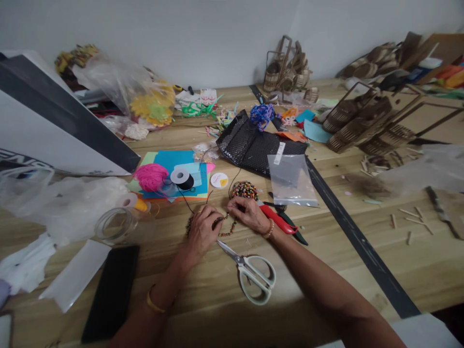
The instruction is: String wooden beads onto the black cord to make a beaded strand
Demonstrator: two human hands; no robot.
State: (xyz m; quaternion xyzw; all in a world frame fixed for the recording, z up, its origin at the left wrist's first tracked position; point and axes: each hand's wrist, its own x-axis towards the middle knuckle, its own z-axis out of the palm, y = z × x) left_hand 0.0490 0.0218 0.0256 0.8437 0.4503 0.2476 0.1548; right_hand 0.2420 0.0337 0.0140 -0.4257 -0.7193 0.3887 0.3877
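A string of small multicoloured beads point(227, 234) loops on the table between my two hands. My left hand point(206, 227) lies over its left part with the fingers bent around the beads. At the upper end of the loop, my right hand point(248, 212) pinches the bead string near a thin black cord. A heap of similar beads point(245, 190) sits just behind my right hand. White-handled scissors point(255, 278) lie in front of the hands, blades toward the left hand. Red-handled pliers point(279, 220) rest partly beside my right wrist.
Behind the left hand are a black cord spool point(182, 178), pink yarn point(151, 177) and blue sheets point(174, 158). A black bubble mailer point(253, 147) and a clear plastic bag point(293, 180) lie further back. A black phone-like slab point(111, 292) is front left; wooden baskets point(362, 116) stand right.
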